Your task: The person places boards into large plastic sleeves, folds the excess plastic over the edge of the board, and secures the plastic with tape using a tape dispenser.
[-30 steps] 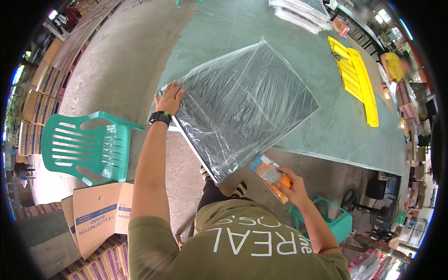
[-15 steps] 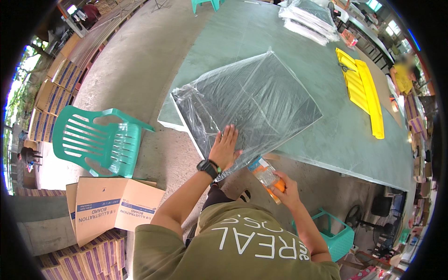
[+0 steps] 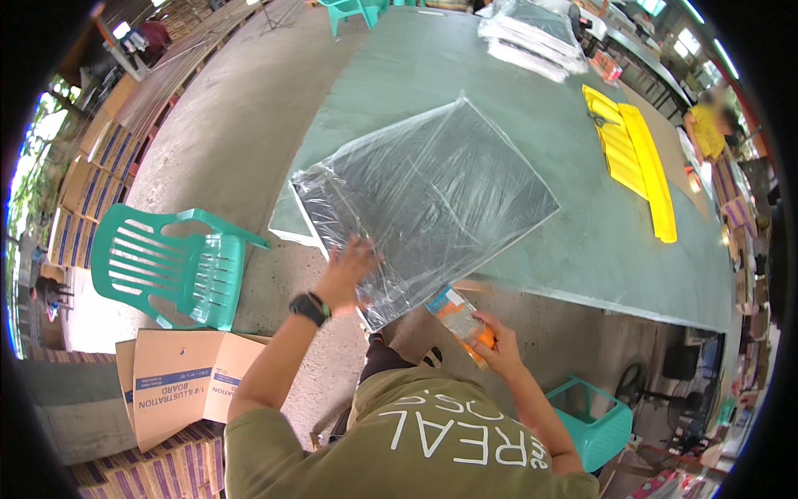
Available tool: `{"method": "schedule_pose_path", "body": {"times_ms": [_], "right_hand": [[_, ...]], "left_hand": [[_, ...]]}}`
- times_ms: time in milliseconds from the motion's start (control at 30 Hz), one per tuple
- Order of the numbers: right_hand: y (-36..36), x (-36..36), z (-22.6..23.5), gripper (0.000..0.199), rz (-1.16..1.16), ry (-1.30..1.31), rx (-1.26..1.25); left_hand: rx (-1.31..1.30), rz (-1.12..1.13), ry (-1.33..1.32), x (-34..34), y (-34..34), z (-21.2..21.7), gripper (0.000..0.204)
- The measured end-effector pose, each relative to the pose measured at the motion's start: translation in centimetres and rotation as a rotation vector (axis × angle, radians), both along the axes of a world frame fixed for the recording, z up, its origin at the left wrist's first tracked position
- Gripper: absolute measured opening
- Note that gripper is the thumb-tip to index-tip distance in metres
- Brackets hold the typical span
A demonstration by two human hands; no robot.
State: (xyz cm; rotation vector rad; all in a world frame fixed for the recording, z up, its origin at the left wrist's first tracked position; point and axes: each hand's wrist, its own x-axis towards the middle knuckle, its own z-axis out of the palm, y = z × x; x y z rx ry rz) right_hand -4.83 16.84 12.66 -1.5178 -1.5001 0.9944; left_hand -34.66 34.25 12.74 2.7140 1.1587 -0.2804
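Note:
A large black rectangular board or stack (image 3: 432, 191), wrapped in clear plastic, lies at an angle on the green table and juts past its near edge. My left hand (image 3: 351, 268), slightly blurred, is at the left edge of the wrapped bundle with its fingers stretched over the plastic. A dark watch circles that wrist. In my right hand (image 3: 499, 344) is a flat, long packet (image 3: 455, 319) coloured orange and blue with a greyish middle. The fingers close round its lower end, and its top end is beside the bundle's near edge.
On the green table (image 3: 615, 283) lie folded yellow sheets (image 3: 636, 158) with scissors (image 3: 605, 121) on top, and a plastic-wrapped white stack (image 3: 532, 41). A green chair (image 3: 179, 262), cardboard cartons (image 3: 170, 374) and a green stool (image 3: 594, 420) stand around me. Another person (image 3: 708, 129) is at far right.
My left hand has slid left and a little down across the plastic to the bundle's left edge. My right hand, with the packet, has shifted slightly left and down. The view has turned a little.

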Motion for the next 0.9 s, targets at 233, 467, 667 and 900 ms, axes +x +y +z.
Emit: {"method": "schedule_pose_path", "body": {"times_ms": [233,467,667,900], "right_hand": [[-0.4,-0.3,-0.1,0.046,-0.006,0.092,-0.042],[0.9,1.1,6.8,0.051,-0.178,0.336,0.160],[11.8,-1.3,19.7,0.053,-0.031,0.311,0.544],[26.7,-10.6,24.0,0.036,0.157,0.453,0.725]], "left_hand": [[0.098,-0.103,-0.142,-2.5,-3.5,-1.3,0.082],[0.443,-0.105,-0.837,0.3,0.1,5.5,0.038],[0.251,0.287,-1.386,-0.7,4.3,13.9,0.017],[0.418,0.500,-1.566,-6.8,11.4,18.9,0.031]]}}
